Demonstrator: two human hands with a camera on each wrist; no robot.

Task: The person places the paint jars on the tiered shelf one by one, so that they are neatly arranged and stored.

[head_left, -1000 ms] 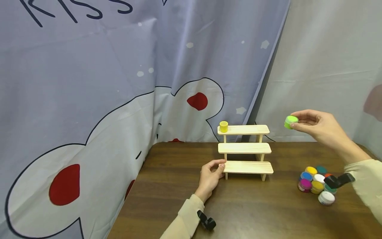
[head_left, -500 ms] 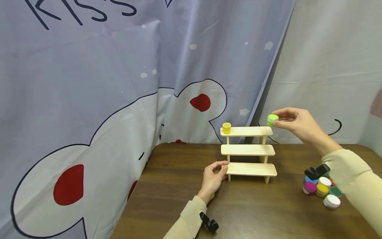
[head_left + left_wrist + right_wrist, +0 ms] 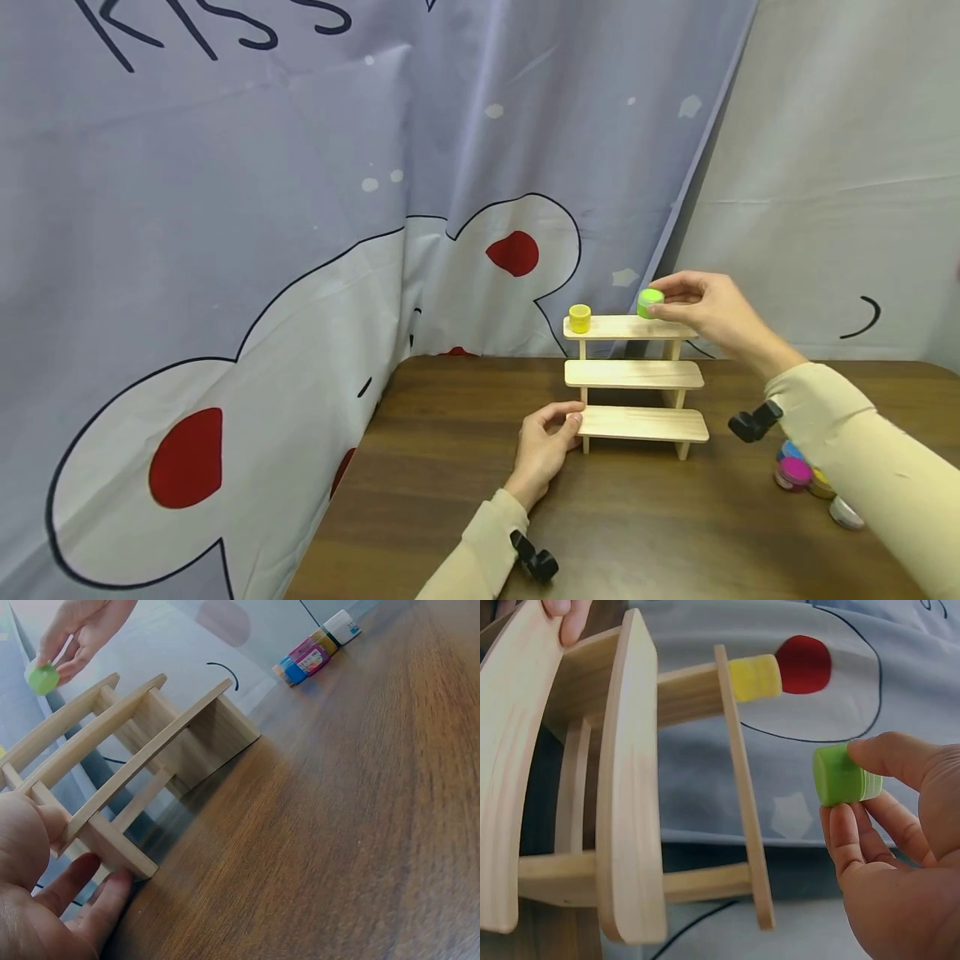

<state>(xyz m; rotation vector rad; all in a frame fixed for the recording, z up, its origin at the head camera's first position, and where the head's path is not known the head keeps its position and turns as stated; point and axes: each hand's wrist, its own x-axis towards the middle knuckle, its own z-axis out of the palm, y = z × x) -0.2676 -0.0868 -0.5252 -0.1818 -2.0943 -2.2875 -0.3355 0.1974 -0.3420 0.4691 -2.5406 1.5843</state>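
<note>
A three-tier wooden display stand [image 3: 637, 375] stands on the table. At its left end my left hand [image 3: 544, 450] grips the edge of the lowest shelf, thumb on top and fingers beneath, as the left wrist view shows. My right hand [image 3: 708, 308] pinches a small light-green paint jar [image 3: 649, 303] between thumb and fingers, over the right half of the top shelf. In the right wrist view a gap separates the green jar [image 3: 844, 776] from that shelf [image 3: 742, 787]. A yellow paint jar [image 3: 580, 318] sits on the top shelf's left end.
Several paint jars, among them a magenta jar [image 3: 793, 473] and a white jar [image 3: 846, 512], stand on the wooden table [image 3: 637, 517] at the right, partly hidden by my right sleeve [image 3: 862, 450]. A printed curtain [image 3: 322, 208] hangs behind the table.
My right hand has carried the light-green jar leftward, from right of the stand to above its top shelf. My left hand keeps its grip on the lowest shelf. The head view has shifted slightly.
</note>
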